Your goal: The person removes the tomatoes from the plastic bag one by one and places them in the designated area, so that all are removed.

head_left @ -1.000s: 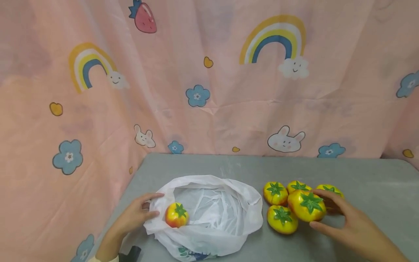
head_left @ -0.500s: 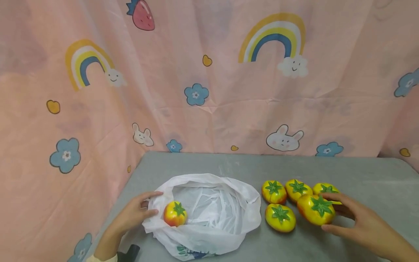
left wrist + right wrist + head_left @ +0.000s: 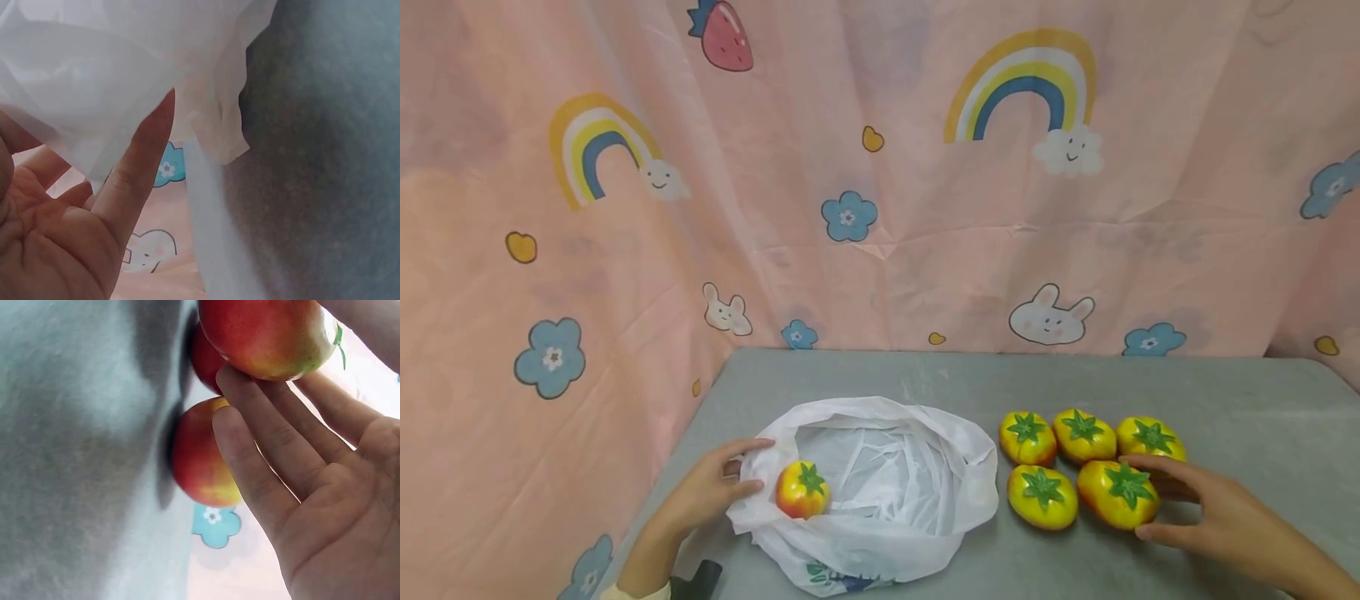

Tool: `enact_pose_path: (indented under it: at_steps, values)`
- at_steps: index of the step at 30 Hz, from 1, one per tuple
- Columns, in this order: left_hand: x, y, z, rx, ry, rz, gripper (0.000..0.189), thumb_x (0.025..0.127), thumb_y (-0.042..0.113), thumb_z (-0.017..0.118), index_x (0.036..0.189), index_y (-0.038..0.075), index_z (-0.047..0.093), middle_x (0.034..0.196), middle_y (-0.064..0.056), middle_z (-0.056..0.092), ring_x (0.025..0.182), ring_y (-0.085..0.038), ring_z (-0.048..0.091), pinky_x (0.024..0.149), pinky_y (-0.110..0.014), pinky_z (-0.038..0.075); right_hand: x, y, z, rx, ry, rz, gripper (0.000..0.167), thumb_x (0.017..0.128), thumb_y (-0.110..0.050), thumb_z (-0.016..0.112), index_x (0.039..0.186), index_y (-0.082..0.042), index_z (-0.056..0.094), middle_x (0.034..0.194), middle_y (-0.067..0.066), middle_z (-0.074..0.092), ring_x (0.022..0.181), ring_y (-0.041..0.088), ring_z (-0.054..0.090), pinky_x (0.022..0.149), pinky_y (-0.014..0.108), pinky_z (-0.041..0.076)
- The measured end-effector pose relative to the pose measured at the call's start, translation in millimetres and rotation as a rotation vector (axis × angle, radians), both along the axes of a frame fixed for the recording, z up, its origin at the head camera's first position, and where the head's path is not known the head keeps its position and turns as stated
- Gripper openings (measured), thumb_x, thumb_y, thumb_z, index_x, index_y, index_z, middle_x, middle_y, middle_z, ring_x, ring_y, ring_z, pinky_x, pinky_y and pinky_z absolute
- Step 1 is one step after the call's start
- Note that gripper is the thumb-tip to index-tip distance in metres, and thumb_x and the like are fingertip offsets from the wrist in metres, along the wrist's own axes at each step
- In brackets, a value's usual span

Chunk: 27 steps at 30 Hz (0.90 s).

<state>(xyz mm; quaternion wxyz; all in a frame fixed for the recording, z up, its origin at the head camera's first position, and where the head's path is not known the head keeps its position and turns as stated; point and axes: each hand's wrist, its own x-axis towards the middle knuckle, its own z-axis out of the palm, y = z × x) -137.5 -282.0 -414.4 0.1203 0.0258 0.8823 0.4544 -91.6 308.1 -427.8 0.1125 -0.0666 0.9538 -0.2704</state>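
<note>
A white plastic bag (image 3: 910, 554) lies on the grey table with its mouth spread wide. One yellow-red toy tomato (image 3: 802, 490) with a green star-shaped top sits inside, by the left rim. My left hand (image 3: 711, 487) holds that rim; the left wrist view has the thin film (image 3: 81, 81) passing between thumb and fingers. To the right, my right hand (image 3: 1213, 508) has thumb and fingers around the side of a toy tomato (image 3: 1116, 496), the front right one of a group. In the right wrist view, this tomato (image 3: 269, 337) shows a red underside beside fairly long, extended fingers (image 3: 287, 450).
Several more toy tomatoes stand close by: one in front (image 3: 1042, 498), and a back row of a left (image 3: 1027, 438), a middle (image 3: 1084, 437) and a right one (image 3: 1152, 439). A pink patterned curtain (image 3: 925, 275) hangs behind the table (image 3: 1240, 400).
The right hand has moved its toy tomato from over the group to the front right spot and lowered it beside the front one. The left hand stays at the bag's rim.
</note>
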Motion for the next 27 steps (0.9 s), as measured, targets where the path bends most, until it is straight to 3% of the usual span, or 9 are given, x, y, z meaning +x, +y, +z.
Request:
enact_pose_path:
  at_steps: [3,10,20,25,27]
  values:
    - [-0.8,0.3,0.0,0.002,-0.006,0.001,0.054,0.086,0.008,0.074,0.138,0.015,0.059,0.151,-0.026,0.043,0.121,-0.041,0.061,0.085,-0.044,0.061,-0.5,1.8,-3.6,0.006,0.001,0.008,0.083,0.076,-0.046,0.082,0.141,-0.006,0.050,0.137,0.024,0.057,0.108,0.031,0.066,0.083,0.042,0.059]
    - [-1.8,-0.4,-1.1,0.020,-0.007,-0.019,0.055,0.087,0.007,0.074,0.138,0.013,0.058,0.150,-0.027,0.043,0.118,-0.039,0.062,0.084,-0.043,0.061,-5.6,4.8,-10.7,-0.035,-0.078,0.020,0.085,0.079,-0.043,0.081,0.143,0.001,0.045,0.140,0.030,0.053,0.113,0.037,0.064,0.088,0.052,0.056]
    - [-4.1,-2.9,-2.8,0.013,-0.002,-0.033,0.054,0.086,0.009,0.075,0.138,0.013,0.058,0.150,-0.027,0.043,0.119,-0.040,0.061,0.085,-0.043,0.061,-5.9,4.9,-15.2,-0.061,-0.096,0.040,0.085,0.083,-0.039,0.079,0.147,0.002,0.040,0.144,0.034,0.046,0.112,0.037,0.064,0.086,0.051,0.057]
    - [-3.5,-4.4,-3.4,0.011,0.008,-0.040,0.054,0.086,0.008,0.074,0.138,0.012,0.058,0.150,-0.028,0.043,0.121,-0.042,0.060,0.086,-0.044,0.060,-4.2,7.8,-20.2,-0.054,0.017,0.076,0.080,0.082,-0.039,0.079,0.146,-0.003,0.045,0.141,0.030,0.047,0.112,0.018,0.062,0.081,0.037,0.060]
    - [-2.7,-4.9,-3.2,0.013,0.010,-0.042,0.054,0.087,0.008,0.074,0.138,0.012,0.058,0.149,-0.028,0.043,0.120,-0.042,0.060,0.086,-0.044,0.060,-3.2,8.7,-21.7,-0.050,0.059,0.083,0.077,0.081,-0.040,0.079,0.143,-0.006,0.049,0.140,0.027,0.046,0.110,0.001,0.055,0.081,0.034,0.060]
